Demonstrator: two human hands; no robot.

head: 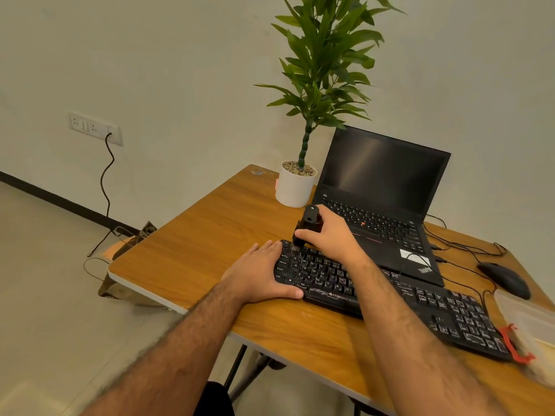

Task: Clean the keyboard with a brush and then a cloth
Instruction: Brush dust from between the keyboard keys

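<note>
A black keyboard [420, 298] lies slanted across the wooden table [216, 235]. My right hand [329, 234] grips a black brush [306, 225] upright, its bristles resting on the keys at the keyboard's far left corner. My left hand [261, 271] lies flat on the table against the keyboard's left end, fingers together and thumb along the front edge. No cloth is plainly in view.
An open black laptop [387, 187] stands behind the keyboard, a white potted plant [295, 184] to its left. A black mouse [504, 279] with cables lies at the right. A clear plastic box [531, 322] with a red clip sits at the right edge.
</note>
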